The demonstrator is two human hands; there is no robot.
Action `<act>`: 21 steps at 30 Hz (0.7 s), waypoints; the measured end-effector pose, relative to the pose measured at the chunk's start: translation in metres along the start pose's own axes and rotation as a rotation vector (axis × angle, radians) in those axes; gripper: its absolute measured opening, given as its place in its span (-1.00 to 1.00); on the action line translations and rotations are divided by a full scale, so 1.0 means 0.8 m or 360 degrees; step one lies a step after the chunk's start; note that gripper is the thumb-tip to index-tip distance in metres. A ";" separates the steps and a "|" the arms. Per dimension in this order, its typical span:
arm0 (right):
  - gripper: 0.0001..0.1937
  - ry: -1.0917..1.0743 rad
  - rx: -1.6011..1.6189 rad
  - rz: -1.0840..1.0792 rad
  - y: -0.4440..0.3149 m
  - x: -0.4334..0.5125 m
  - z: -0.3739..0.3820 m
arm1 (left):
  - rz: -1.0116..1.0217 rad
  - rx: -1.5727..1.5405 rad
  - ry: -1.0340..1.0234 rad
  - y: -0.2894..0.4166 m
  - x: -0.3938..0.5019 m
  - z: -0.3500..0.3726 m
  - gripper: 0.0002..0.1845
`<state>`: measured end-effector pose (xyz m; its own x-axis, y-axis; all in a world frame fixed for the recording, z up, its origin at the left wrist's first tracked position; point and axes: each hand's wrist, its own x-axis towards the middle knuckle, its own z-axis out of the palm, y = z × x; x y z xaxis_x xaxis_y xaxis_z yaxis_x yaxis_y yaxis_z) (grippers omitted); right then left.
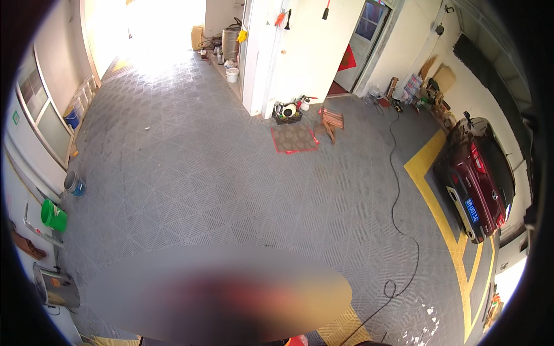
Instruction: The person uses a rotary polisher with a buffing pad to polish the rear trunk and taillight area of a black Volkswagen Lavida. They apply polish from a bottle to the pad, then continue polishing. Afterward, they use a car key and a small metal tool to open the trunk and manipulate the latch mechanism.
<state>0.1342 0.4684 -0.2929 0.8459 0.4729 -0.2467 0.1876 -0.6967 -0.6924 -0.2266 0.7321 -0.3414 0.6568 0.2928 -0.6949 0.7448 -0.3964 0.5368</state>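
Neither of my hands is in view. Before me spreads a floor of grey ribbed interlocking tiles (pixel 207 186). A large blurred oval covers the lower middle and hides what is there. Toward the wall corner lies a brown doormat (pixel 295 139) with a red border. Just behind the mat stands a black plastic crate (pixel 288 120) of mixed items, a white spray bottle (pixel 305 104) beside it. A slatted wooden folding stool (pixel 332 121) is to the mat's right. One long black cable or hose (pixel 395 212) runs along the floor at right and loops once.
A dark red car (pixel 482 186) is parked at right, by yellow floor markings (pixel 437 212). Along the left wall are a green bucket (pixel 54 216), a blue-grey bucket (pixel 75 185) and a metal drum (pixel 61 289). White scraps (pixel 429 310) litter the lower right. A door (pixel 363 43) stands at the back.
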 end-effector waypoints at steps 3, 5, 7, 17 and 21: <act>-0.86 0.0028 0.0014 0.0037 0.017 -0.008 -0.006 | 0.0008 0.0028 -0.0029 0.001 -0.004 0.009 -0.55; -0.86 0.0048 -0.0004 0.0064 0.038 -0.015 -0.016 | 0.0021 0.0047 -0.0037 0.005 -0.004 0.013 -0.55; -0.85 0.0080 -0.0032 0.0103 0.075 -0.030 -0.036 | 0.0034 0.0055 -0.0043 0.009 -0.003 0.015 -0.55; -0.77 -0.0075 -0.1309 0.0496 0.322 -0.304 -0.132 | 0.0248 0.0447 -0.0159 0.018 0.023 -0.023 -0.57; -0.83 0.1042 0.1065 0.1214 0.272 -0.372 -0.096 | 0.0330 0.0553 -0.0205 0.038 0.045 -0.049 -0.57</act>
<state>-0.0385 0.1348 -0.3179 0.7553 -0.4365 -0.4889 -0.6025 -0.1686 -0.7801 -0.1753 0.7649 -0.3312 0.7520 0.0738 -0.6551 0.4999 -0.7116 0.4937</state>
